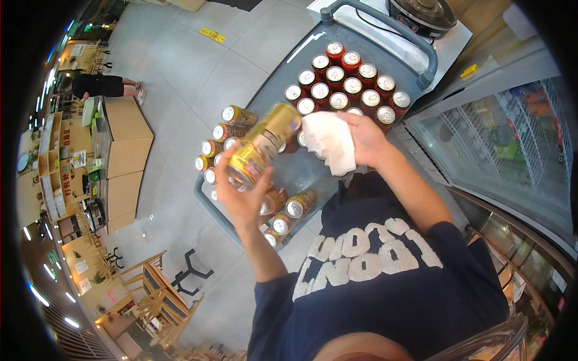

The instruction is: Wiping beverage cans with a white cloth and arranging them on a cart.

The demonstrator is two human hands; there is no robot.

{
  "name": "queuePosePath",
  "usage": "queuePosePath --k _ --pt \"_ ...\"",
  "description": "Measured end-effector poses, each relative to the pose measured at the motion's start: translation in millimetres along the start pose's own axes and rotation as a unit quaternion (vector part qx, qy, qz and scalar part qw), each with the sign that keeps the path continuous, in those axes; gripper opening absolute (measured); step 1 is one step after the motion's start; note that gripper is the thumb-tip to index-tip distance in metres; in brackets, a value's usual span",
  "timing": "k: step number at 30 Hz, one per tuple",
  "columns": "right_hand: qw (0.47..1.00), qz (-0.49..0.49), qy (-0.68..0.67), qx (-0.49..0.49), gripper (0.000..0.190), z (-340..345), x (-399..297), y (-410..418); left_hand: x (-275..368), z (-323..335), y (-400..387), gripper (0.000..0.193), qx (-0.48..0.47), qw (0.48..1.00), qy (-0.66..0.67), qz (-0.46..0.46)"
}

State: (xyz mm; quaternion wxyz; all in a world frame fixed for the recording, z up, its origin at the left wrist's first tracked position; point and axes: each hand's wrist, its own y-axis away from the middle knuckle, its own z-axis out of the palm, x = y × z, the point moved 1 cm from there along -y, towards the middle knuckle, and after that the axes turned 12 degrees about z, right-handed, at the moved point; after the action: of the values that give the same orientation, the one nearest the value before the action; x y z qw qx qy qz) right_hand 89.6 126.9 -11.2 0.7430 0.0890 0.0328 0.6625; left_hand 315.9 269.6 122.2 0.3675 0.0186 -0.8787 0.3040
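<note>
My left hand [241, 189] grips a gold drink can [266, 144] near its lower end, tilted and a little blurred above the cart. In my right hand [365, 140] is a crumpled white cloth or paper towel [329, 137], held just right of the can and apart from it. Beneath both hands is a grey plastic cart top [298, 173]. Several red cans [352, 85] stand upright in rows toward its handle. More gold cans [238, 116] sit along the left edge, and a few other gold cans [301, 203] are at the near corner.
A glass-door drinks fridge [510, 131] stands close on the right. Beyond the cart handle [384, 27] is a white table [451, 49] with a round electric cooker [422, 18]. A person in black [99, 85] stands by a wooden counter [126, 149] at far left. Wooden chairs [158, 298] are lower left.
</note>
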Motion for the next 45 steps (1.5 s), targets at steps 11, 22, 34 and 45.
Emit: queuePosePath --k 11,22,34,45 --pt "0.987 -0.154 0.009 0.051 0.054 -1.4 -1.6 50.6 -115.3 5.2 -67.0 0.062 -0.184 0.923 -0.335 -0.048" --pt "0.972 -0.209 0.003 0.105 0.056 -8.9 4.9 70.6 -205.3 39.9 -33.9 0.061 -0.215 0.922 -0.319 0.042" --pt "0.966 -0.224 0.051 0.12 0.058 12.0 2.5 57.7 -167.2 39.4 -16.7 0.067 -0.216 0.872 -0.432 0.085" --pt "0.975 -0.182 0.063 0.108 0.054 6.8 5.5 19.6 -45.4 37.5 136.7 0.075 -0.47 0.821 -0.308 0.098"
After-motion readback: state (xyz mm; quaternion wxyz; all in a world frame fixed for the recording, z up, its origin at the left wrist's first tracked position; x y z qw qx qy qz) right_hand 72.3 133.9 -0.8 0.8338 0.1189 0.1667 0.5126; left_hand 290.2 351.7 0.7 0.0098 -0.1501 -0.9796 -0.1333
